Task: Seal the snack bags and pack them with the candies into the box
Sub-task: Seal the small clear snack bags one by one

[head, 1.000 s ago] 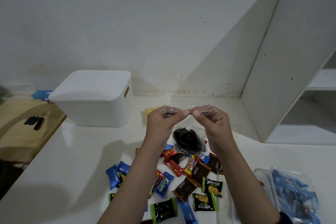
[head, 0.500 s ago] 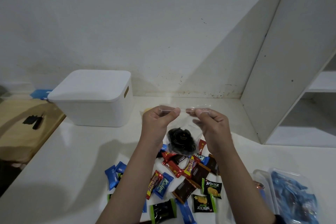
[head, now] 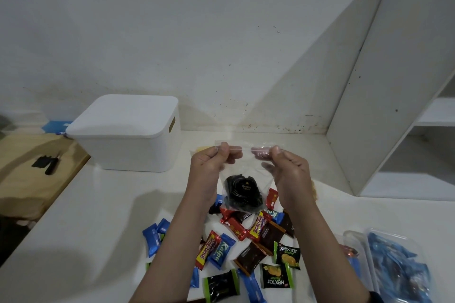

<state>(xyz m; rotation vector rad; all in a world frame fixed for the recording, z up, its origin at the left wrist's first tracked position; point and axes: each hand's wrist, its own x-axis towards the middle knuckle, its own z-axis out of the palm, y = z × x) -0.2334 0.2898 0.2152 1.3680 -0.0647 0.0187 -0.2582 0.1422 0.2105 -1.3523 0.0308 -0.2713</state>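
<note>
A clear zip bag [head: 246, 162] holding a black wrapped snack [head: 242, 190] hangs in the air over the counter. My left hand [head: 211, 162] pinches the bag's top strip at the left. My right hand [head: 288, 167] pinches the same strip at the right. Below the bag lies a pile of wrapped candies [head: 248, 241] in blue, red, brown and black-green wrappers. A white box [head: 125, 152] with its lid on stands at the back left of the white counter.
A clear bag of blue candies [head: 398, 268] lies at the right front edge. A yellow packet [head: 202, 149] peeks out behind my left hand. A white shelf unit [head: 384, 115] rises at the right. A wooden surface [head: 29, 172] with small black tools sits lower left.
My two hands have slid apart along the bag's top strip, from touching at the middle to a gap between them. The bag has dropped slightly.
</note>
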